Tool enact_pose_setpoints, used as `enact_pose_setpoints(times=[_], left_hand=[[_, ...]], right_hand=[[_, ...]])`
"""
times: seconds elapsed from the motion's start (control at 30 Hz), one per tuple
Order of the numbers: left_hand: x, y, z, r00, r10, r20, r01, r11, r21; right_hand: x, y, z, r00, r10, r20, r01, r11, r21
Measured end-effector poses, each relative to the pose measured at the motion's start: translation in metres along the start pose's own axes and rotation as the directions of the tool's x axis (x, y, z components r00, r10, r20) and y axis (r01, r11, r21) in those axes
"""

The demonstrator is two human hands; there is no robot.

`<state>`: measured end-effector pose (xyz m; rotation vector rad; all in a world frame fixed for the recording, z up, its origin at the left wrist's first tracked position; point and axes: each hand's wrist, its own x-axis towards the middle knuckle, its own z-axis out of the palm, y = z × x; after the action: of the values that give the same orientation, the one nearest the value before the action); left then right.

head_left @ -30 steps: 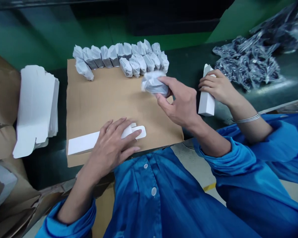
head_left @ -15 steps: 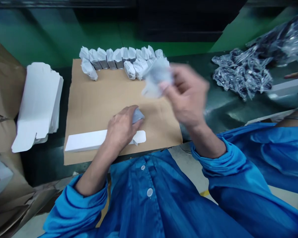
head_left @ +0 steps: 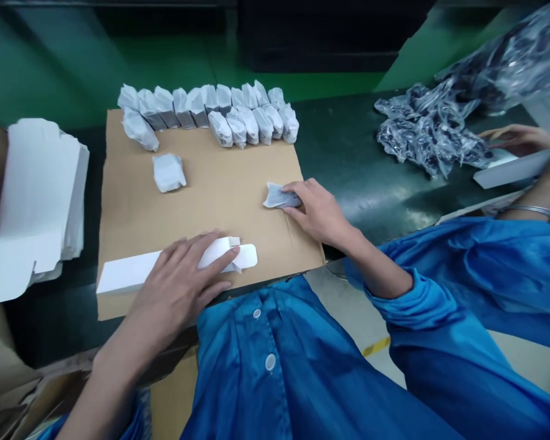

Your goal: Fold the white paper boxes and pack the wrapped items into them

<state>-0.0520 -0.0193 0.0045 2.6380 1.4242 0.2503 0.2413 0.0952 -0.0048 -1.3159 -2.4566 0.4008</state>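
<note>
White carton (head_left: 128,272) on cardboard sheet (head_left: 220,177), left hand (head_left: 176,278) laid over it — closure indeterminable; right hand (head_left: 318,211) pinching grey wrapped packet (head_left: 276,196), thumb opposing fingers

Saw matt cardboard in the sheet (head_left: 220,177), smooth paperboard in the long box (head_left: 128,272) and stacked blanks (head_left: 34,189). Found creased, papery wrapping on the packets (head_left: 168,173), glossy clear plastic on the bags (head_left: 424,131), smooth sheen on the desk (head_left: 339,153), satiny cloth in the sleeve (head_left: 426,305), shiny metal in the bangle (head_left: 531,209).
</note>
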Motion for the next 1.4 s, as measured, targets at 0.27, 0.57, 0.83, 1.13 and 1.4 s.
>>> enact_pose_setpoints(times=[0.27, 0.57, 0.83, 1.13, 1.4], left_hand=[[0.007, 0.001, -0.002, 0.991, 0.090, -0.103, -0.101, 0.989, -0.108], [0.000, -0.003, 0.002, 0.990, 0.115, -0.085, -0.123, 0.987, -0.104], [-0.012, -0.003, 0.015, 0.964, 0.131, -0.231, -0.144, 0.989, -0.039], [-0.011, 0.004, 0.029, 0.923, -0.076, -0.376, 0.037, 0.993, -0.110], [0.022, 0.022, 0.008, 0.783, -0.032, -0.622, 0.092, 0.994, 0.066]], right_hand=[[0.004, -0.022, -0.014, 0.992, 0.112, 0.048, -0.120, 0.967, 0.225], [-0.031, -0.071, 0.019, 0.953, -0.284, 0.102, 0.221, 0.887, 0.405], [-0.048, -0.103, 0.057, 0.990, -0.130, -0.048, 0.138, 0.963, 0.233], [-0.036, -0.141, 0.067, 0.976, 0.216, 0.013, -0.159, 0.672, 0.723], [0.003, -0.069, 0.024, 0.897, 0.425, -0.123, -0.206, 0.647, 0.734]])
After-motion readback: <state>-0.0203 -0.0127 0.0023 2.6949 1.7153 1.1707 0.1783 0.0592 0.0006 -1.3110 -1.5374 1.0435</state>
